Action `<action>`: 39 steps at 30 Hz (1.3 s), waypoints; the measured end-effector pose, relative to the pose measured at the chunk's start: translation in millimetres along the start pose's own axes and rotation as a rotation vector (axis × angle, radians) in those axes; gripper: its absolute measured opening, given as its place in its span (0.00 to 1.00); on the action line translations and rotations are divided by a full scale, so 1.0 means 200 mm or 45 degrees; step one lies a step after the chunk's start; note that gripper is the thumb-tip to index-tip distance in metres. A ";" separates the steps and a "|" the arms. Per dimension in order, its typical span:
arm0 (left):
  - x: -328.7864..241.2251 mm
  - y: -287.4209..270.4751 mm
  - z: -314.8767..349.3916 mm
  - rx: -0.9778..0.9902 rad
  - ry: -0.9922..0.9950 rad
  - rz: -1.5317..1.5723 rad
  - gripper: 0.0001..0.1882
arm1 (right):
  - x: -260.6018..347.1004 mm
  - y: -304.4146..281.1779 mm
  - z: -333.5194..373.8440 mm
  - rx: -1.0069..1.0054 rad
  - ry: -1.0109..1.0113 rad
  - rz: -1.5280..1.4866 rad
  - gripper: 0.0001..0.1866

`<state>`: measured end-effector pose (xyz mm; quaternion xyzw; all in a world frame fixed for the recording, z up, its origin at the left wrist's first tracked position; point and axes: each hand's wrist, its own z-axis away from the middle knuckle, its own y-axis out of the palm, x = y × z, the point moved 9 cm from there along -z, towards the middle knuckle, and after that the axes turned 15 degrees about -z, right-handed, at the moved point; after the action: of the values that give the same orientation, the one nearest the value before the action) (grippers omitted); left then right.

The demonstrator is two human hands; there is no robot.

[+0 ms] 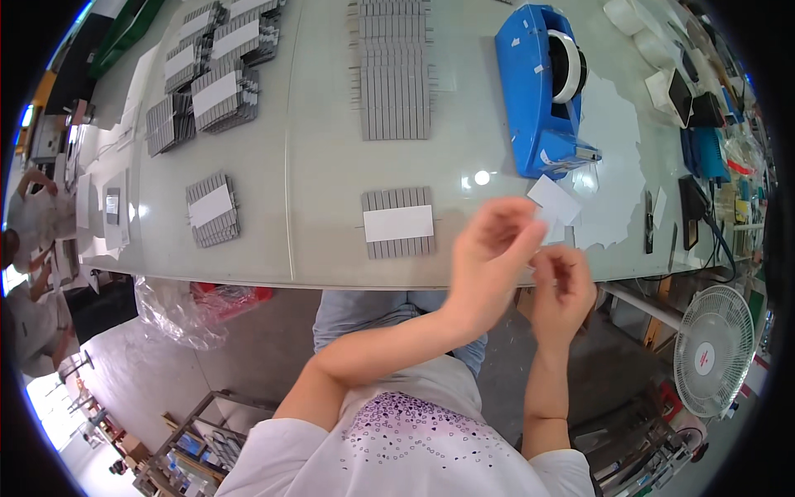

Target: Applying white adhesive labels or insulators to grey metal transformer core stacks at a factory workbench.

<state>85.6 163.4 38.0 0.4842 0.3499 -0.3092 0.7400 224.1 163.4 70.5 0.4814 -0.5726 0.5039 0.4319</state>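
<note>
My left hand (494, 253) is over the table's front edge, its fingers curled in toward the thumb and somewhat blurred. Close by on the right, my right hand (565, 290) has its fingertips pinched together. Whatever either hand holds is too small or hidden to make out. Just beyond them lie loose white cards (556, 199). To the left of my hands, a flat bundle of grey strips (399, 248) has a white paper band (399, 224) across its middle. A blue tape dispenser (523, 91) with a white roll (566, 66) stands behind the cards.
A long row of grey strips (396, 91) lies at the back middle. Several banded bundles (217, 95) are heaped at the back left, and a single bundle (212, 210) lies nearer. A cutter knife (649, 222) is at the right. A fan (714, 352) stands below the table's right end.
</note>
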 end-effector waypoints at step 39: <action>-0.41 -0.71 0.24 -0.210 0.997 -2.232 0.09 | 0.08 0.71 0.19 0.435 -0.822 0.604 0.12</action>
<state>-63.5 80.0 47.5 0.0660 0.8300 -0.5430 0.1086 80.8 127.0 59.4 0.5339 -0.6814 0.5003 0.0169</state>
